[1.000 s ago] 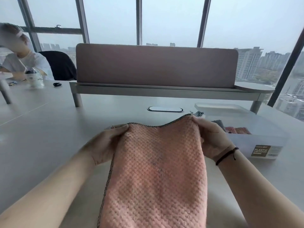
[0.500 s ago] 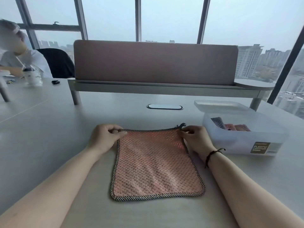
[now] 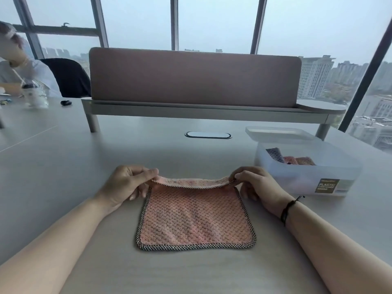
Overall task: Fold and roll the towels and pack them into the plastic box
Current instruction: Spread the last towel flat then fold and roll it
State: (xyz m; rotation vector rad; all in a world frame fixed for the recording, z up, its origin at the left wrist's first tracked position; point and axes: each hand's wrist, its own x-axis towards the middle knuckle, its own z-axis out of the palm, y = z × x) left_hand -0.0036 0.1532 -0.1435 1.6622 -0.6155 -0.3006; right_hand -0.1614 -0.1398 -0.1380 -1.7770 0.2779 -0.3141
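— How is the pink towel [image 3: 196, 219] laid?
— Flat, checkered hem all round, its far edge lifted and curled over.
— And the plastic box [image 3: 307, 168]?
— Set to the right, open, rolled towels [image 3: 290, 159] packed inside.

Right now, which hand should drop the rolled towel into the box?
Right hand: the plastic box sits just beside it. The left hand pinches the pink towel's opposite corner, across from it.

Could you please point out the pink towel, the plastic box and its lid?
towel [image 3: 196, 219], head view, middle of the flat part on the table
box [image 3: 305, 183], head view, near wall, left of the label
lid [image 3: 280, 134], head view, top surface, behind the box
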